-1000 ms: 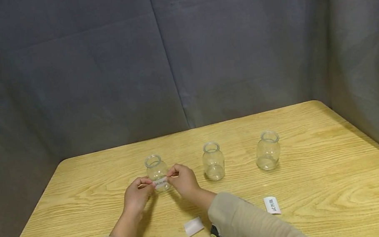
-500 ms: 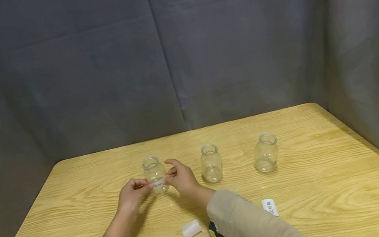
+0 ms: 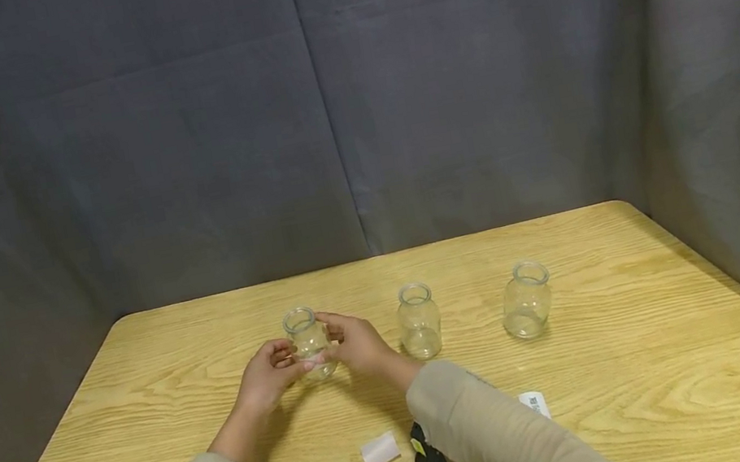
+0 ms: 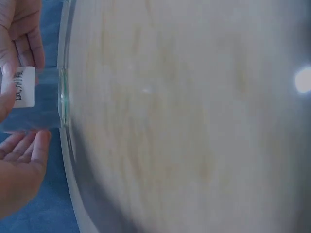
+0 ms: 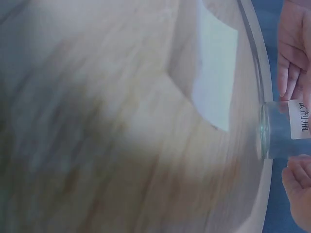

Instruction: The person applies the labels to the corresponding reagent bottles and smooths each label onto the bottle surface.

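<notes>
A clear glass jar (image 3: 302, 335) stands upright at the left of the table, with both hands around it. A small white label (image 4: 26, 92) with dark printed characters lies against its front. My left hand (image 3: 265, 380) holds the jar's left side, its thumb at the label's left end. On the opposite side, my right hand (image 3: 362, 345) has its fingers along the glass and its thumb on the label. In the head view the thumbs cover much of the label; the wrist views show its printing more plainly.
Two more clear glass jars, a middle one (image 3: 420, 325) and a right one (image 3: 527, 302), stand in a row on the wooden table (image 3: 622, 352). A blank white slip (image 3: 380, 452) lies nearer the front. Another printed label (image 3: 534, 403) is partly behind the right sleeve.
The fingers have gone from pinching the label's ends to lying around the jar, with the thumbs against the label. The other jars and slips have stayed in place.
</notes>
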### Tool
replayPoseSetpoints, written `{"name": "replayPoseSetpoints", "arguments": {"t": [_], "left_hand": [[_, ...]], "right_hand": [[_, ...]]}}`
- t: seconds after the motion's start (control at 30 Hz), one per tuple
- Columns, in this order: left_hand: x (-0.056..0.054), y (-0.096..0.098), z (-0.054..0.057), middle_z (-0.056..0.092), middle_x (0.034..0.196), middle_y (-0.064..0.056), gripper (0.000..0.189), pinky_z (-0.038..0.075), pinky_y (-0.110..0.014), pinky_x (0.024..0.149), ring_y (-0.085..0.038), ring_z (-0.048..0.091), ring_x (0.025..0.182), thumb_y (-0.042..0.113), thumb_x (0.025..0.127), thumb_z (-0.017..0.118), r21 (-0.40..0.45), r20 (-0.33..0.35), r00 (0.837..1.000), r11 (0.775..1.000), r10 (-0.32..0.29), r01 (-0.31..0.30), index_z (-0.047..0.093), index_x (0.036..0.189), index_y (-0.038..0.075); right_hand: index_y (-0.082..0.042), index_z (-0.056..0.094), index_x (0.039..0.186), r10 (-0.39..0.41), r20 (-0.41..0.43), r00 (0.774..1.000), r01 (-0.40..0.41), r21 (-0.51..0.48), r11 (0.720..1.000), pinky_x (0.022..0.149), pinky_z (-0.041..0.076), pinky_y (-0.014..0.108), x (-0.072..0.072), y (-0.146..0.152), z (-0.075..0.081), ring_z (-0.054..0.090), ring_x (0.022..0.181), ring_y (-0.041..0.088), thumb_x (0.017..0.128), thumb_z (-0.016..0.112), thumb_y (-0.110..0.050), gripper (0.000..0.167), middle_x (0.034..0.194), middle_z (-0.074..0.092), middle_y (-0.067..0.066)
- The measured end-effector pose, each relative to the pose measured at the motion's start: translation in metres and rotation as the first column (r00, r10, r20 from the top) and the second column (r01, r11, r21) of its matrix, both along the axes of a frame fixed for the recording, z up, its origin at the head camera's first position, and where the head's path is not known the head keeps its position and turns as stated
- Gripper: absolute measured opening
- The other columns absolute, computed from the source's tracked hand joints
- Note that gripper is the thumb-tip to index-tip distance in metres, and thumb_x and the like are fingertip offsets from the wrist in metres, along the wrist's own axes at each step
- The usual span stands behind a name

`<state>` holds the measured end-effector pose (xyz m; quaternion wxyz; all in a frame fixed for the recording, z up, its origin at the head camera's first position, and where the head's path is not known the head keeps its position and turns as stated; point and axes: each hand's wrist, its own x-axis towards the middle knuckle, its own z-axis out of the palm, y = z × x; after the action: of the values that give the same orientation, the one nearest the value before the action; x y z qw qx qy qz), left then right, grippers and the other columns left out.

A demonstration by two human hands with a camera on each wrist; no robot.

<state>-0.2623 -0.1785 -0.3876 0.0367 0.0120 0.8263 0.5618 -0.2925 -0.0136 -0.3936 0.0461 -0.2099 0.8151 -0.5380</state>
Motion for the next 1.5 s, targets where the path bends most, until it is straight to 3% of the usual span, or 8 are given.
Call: {"name": "replayPoseSetpoints", "arguments": {"t": [0.2, 0.57, 0.7, 0.97, 1.2, 1.5], "left_hand": [[-0.008, -0.004, -0.002, 0.051, 0.109, -0.02, 0.045, 0.045, -0.033, 0.076, -0.03, 0.049, 0.1, 0.015, 0.073, 0.068, -0.099, -0.047, 0.999, 0.995, 0.005, -0.01, 0.046, 0.108, -0.005], [-0.013, -0.004, -0.003, 0.058, 0.094, -0.013, 0.034, 0.047, -0.028, 0.068, -0.024, 0.053, 0.089, 0.002, 0.068, 0.071, -0.102, -0.052, 0.998, 0.994, 0.022, -0.027, 0.052, 0.096, -0.002], [-0.014, -0.002, -0.002, 0.057, 0.096, -0.013, 0.035, 0.047, -0.029, 0.07, -0.024, 0.053, 0.09, 0.002, 0.068, 0.07, -0.126, -0.055, 0.998, 0.992, 0.007, -0.014, 0.052, 0.097, -0.002], [-0.014, -0.007, -0.001, 0.046, 0.115, -0.025, 0.051, 0.043, -0.036, 0.082, -0.035, 0.045, 0.106, 0.008, 0.073, 0.068, -0.093, -0.021, 0.999, 0.995, -0.036, 0.034, 0.043, 0.114, -0.006], [-0.004, -0.013, 0.001, 0.044, 0.118, -0.025, 0.056, 0.04, -0.038, 0.086, -0.036, 0.042, 0.109, 0.016, 0.076, 0.066, -0.115, -0.043, 0.998, 0.992, -0.047, 0.042, 0.039, 0.118, -0.008], [0.015, -0.016, 0.005, 0.049, 0.11, -0.022, 0.039, 0.045, -0.032, 0.079, -0.031, 0.049, 0.1, 0.005, 0.08, 0.059, -0.153, -0.065, 0.997, 0.988, -0.034, 0.024, 0.043, 0.114, -0.008]], "right_hand": [[-0.016, 0.043, 0.127, -0.051, 0.004, 0.999, 0.05, 0.046, 0.998, 0.08, 0.044, 0.027, -0.004, -0.002, -0.004, 0.051, 0.103, 0.023, 0.069, 0.069, -0.014, 0.064, 0.116, 0.052, 0.014], [-0.015, 0.043, 0.127, -0.077, -0.043, 0.996, 0.082, 0.107, 0.991, 0.075, 0.046, 0.024, -0.004, -0.001, -0.007, 0.054, 0.1, 0.022, 0.066, 0.071, -0.009, 0.067, 0.112, 0.055, 0.012], [-0.012, 0.044, 0.126, -0.074, -0.033, 0.997, 0.077, 0.115, 0.99, 0.076, 0.046, 0.024, -0.004, 0.001, -0.006, 0.054, 0.1, 0.022, 0.066, 0.07, -0.007, 0.066, 0.111, 0.055, 0.012], [-0.006, 0.045, 0.124, -0.059, -0.017, 0.998, 0.061, 0.142, 0.988, 0.082, 0.043, 0.028, -0.005, 0.003, -0.001, 0.051, 0.104, 0.024, 0.07, 0.068, -0.007, 0.059, 0.114, 0.054, 0.013], [-0.004, 0.048, 0.12, -0.099, -0.014, 0.995, 0.1, 0.15, 0.984, 0.08, 0.044, 0.029, 0.006, 0.011, 0.004, 0.052, 0.102, 0.025, 0.074, 0.066, -0.007, 0.05, 0.111, 0.054, 0.014], [-0.003, 0.053, 0.113, -0.066, -0.027, 0.997, 0.069, 0.132, 0.989, 0.076, 0.046, 0.027, 0.025, 0.019, 0.013, 0.054, 0.095, 0.023, 0.077, 0.064, -0.008, 0.039, 0.104, 0.058, 0.011]]}}
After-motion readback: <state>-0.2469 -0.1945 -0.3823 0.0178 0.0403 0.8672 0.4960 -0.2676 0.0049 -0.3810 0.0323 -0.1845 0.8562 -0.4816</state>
